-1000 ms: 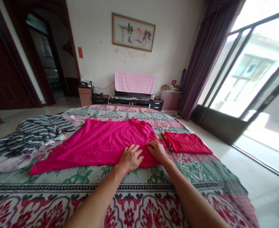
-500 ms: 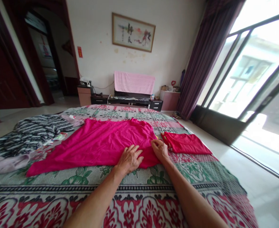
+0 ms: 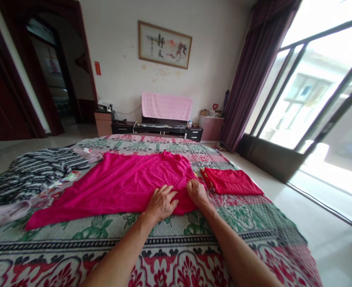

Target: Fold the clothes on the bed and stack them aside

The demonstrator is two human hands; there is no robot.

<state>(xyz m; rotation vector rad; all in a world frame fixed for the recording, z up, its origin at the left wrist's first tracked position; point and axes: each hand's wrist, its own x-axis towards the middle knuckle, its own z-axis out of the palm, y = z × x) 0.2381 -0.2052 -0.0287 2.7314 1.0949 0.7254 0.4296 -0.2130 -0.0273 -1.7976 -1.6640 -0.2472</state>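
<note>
A bright pink shirt [image 3: 119, 183] lies spread and creased across the patterned bedcover [image 3: 116, 235], one part tapering to the lower left. My left hand [image 3: 162, 202] rests on its near right part, fingers stretched out over the fabric. Just to the right, my right hand [image 3: 197, 193] is closed at the shirt's right edge, its curled fingers gripping the cloth there. Beyond that hand lies a folded red garment [image 3: 236, 181] with some yellow at its left end.
A heap of black-and-white striped clothing [image 3: 41, 167] sits on the left of the bed, with pale pink cloth [image 3: 6, 214] by it. Past the bed's far edge stand a low black cabinet [image 3: 123, 128] and a screen draped with a pink towel [image 3: 167, 105]. Glass doors [image 3: 310, 91] are at the right.
My right hand has shifted slightly left and towards me at the shirt's right edge, its fingers curling more tightly. My left hand stays on the fabric. The view has tilted a little.
</note>
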